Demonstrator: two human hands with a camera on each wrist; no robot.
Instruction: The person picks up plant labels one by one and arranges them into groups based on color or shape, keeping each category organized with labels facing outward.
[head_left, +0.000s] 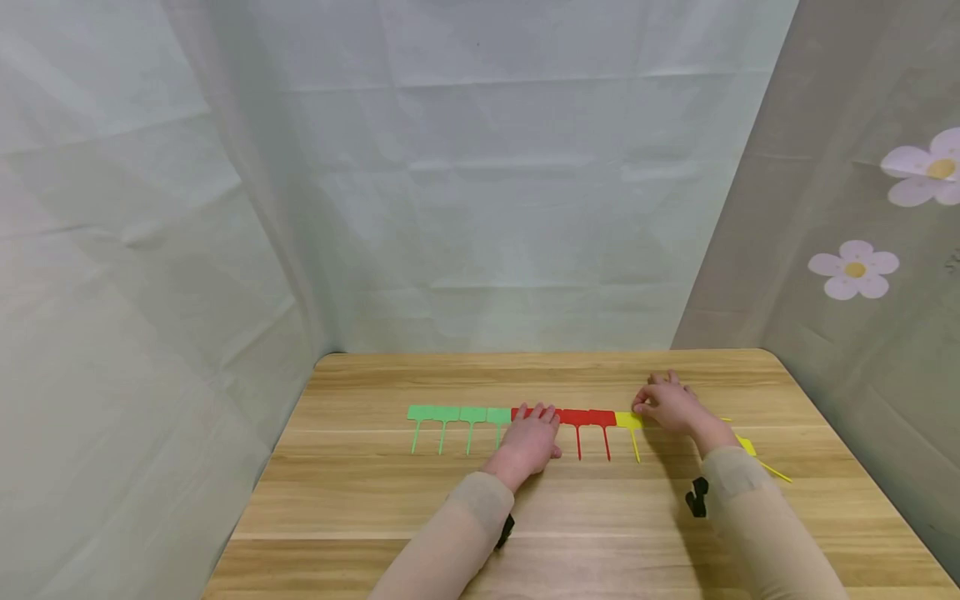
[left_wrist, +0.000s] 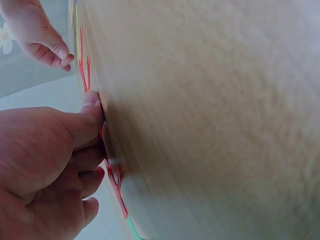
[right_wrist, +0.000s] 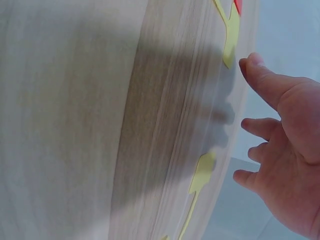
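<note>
Flat T-shaped plant labels lie side by side in a row on the table, stems toward me. Several green labels [head_left: 435, 413] form the left part, several red labels [head_left: 576, 417] the middle, and one yellow label [head_left: 628, 420] the right end. My left hand [head_left: 531, 440] rests on the red labels with its fingers stretched forward, hiding part of them. My right hand [head_left: 671, 408] hovers just above the right end, thumb and index fingertips close together near the yellow label. Nothing shows between its fingers [right_wrist: 260, 129] in the right wrist view.
Loose yellow labels lie right of the row; one yellow label [right_wrist: 202, 172] shows below the right hand in its wrist view, and another yellow label [head_left: 746, 446] is partly behind the right forearm. The wooden table [head_left: 360, 517] meets hanging cloth [head_left: 495, 250] at its back and sides.
</note>
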